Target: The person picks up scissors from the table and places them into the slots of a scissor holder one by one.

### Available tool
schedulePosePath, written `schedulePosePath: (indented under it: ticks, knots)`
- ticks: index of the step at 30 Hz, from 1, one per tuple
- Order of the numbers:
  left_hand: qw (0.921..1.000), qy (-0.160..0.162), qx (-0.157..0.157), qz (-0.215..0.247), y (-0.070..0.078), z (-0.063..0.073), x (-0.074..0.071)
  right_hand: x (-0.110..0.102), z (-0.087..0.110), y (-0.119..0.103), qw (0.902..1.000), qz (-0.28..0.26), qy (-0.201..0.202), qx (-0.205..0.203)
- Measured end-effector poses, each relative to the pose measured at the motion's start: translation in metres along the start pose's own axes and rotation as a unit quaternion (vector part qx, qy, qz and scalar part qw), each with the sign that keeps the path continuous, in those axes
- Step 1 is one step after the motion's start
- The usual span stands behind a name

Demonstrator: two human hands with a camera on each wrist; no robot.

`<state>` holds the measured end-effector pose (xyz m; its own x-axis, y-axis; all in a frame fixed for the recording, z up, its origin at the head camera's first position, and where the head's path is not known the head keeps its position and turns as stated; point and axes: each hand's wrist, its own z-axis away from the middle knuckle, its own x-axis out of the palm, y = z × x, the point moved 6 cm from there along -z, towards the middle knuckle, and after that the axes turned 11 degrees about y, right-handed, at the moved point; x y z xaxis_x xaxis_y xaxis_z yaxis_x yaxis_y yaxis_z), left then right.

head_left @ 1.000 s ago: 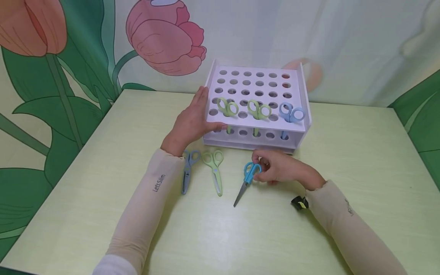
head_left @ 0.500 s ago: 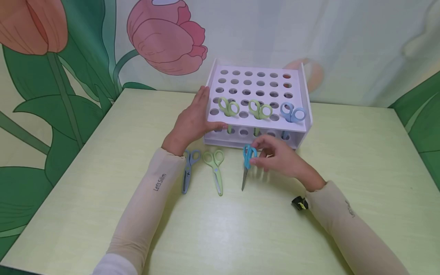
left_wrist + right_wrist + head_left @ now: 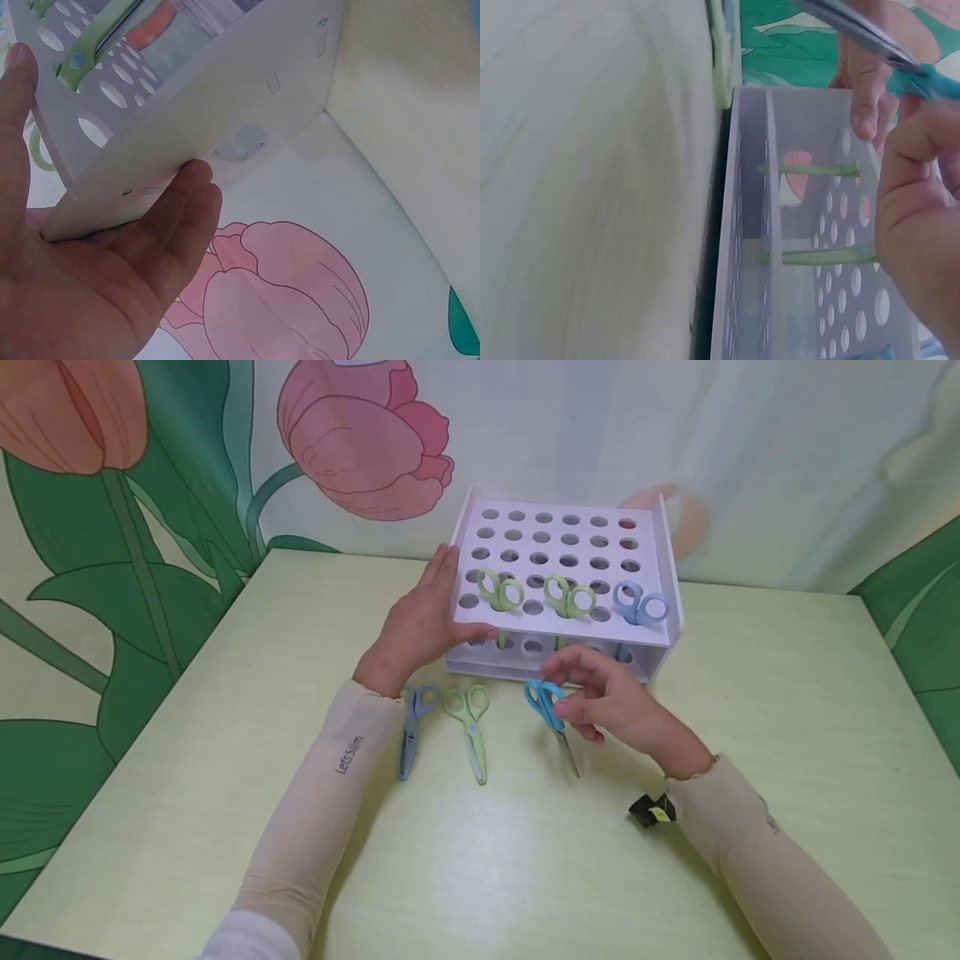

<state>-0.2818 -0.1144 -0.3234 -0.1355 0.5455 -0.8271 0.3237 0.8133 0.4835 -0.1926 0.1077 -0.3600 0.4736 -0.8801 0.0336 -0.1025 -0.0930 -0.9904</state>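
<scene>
Nearest to me I see two beige cloth sleeves [image 3: 307,810], cut off by the lower border. Beside the right cuff sits a small black object [image 3: 645,811], which I cannot identify. On the smooth, pale table [image 3: 495,877] lie slim green scissors [image 3: 471,729] and grey-blue scissors [image 3: 409,739], whose handle the left cuff partly hides. To their right, the right hand [image 3: 617,706] pinches the turquoise scissors [image 3: 557,717] by their plastic loops, metal blades downward; whether the tip touches the table, I cannot tell. Further, the left hand [image 3: 420,622] rests with nearly straight fingers along the side of the flat-panelled white rack [image 3: 555,529], thumb spread on its front edge. Three scissors [image 3: 568,597] stand in its round holes, their blades partly hidden. Behind hangs a tulip-printed backdrop [image 3: 540,427].
</scene>
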Motion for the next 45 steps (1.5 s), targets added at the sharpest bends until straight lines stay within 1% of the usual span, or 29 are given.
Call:
schedulePosePath:
  ticks: [4,7,11,15,18,22,24,26,30,32,34,36,38,41,42,43,44,45]
  knots:
    - [1.0,-0.001,0.0,-0.001,0.0,0.0,0.0,0.003,0.001,-0.006,0.9992,-0.034,-0.018,-0.014]
    - [1.0,-0.001,0.001,-0.003,0.0,-0.001,0.0,0.002,0.001,-0.012,0.9994,-0.024,-0.007,-0.025]
    - [1.0,-0.002,0.001,-0.005,0.0,-0.001,0.0,-0.004,0.001,-0.022,0.9979,0.013,0.038,-0.05]
    - [1.0,-0.003,0.0,-0.007,0.0,0.0,0.001,-0.011,0.003,-0.036,0.9913,0.055,0.091,-0.077]
    - [1.0,-0.001,0.002,-0.003,0.001,-0.002,0.002,-0.019,0.006,-0.051,0.985,0.072,0.131,-0.086]
    - [1.0,-0.002,0.002,-0.001,0.003,-0.003,0.003,-0.031,0.01,-0.077,0.9757,0.058,0.18,-0.11]
    - [1.0,-0.004,0.0,-0.001,0.003,-0.002,0.003,-0.037,0.013,-0.09,0.9696,0.046,0.202,-0.13]
    - [1.0,-0.005,-0.002,-0.003,0.003,-0.002,0.003,-0.044,0.014,-0.101,0.9643,0.024,0.218,-0.149]
    - [1.0,-0.003,-0.007,-0.002,0.002,0.0,0.002,-0.059,0.016,-0.118,0.9498,-0.025,0.256,-0.178]
    - [0.9999,-0.004,-0.009,-0.004,0.001,0.0,0.002,-0.067,0.017,-0.125,0.9398,-0.054,0.278,-0.191]
    - [0.9999,-0.005,-0.009,-0.004,0.001,0.0,0.002,-0.074,0.017,-0.131,0.9275,-0.078,0.304,-0.203]
    - [0.9999,-0.005,-0.008,-0.005,0.001,0.0,0.002,-0.08,0.015,-0.139,0.9118,-0.103,0.328,-0.225]
    - [1.0,-0.005,-0.007,-0.005,0.001,0.0,0.001,-0.084,0.013,-0.146,0.8949,-0.1,0.351,-0.257]
    - [0.9999,-0.007,-0.008,-0.006,0.001,0.001,0.002,-0.091,0.008,-0.151,0.8688,-0.119,0.388,-0.284]
    - [0.9999,-0.008,-0.009,-0.006,0.001,0.001,0.002,-0.093,0.006,-0.151,0.864,-0.116,0.398,-0.286]
    - [0.9999,-0.009,-0.011,-0.005,0.001,0.001,0.002,-0.095,0.004,-0.149,0.8625,-0.113,0.405,-0.281]
    - [0.9999,-0.01,-0.013,-0.005,0.002,0.001,0.001,-0.098,0.001,-0.146,0.8608,-0.122,0.412,-0.273]
    - [0.9998,-0.011,-0.015,-0.006,0.002,0.001,0.001,-0.101,-0.001,-0.142,0.8622,-0.12,0.414,-0.266]
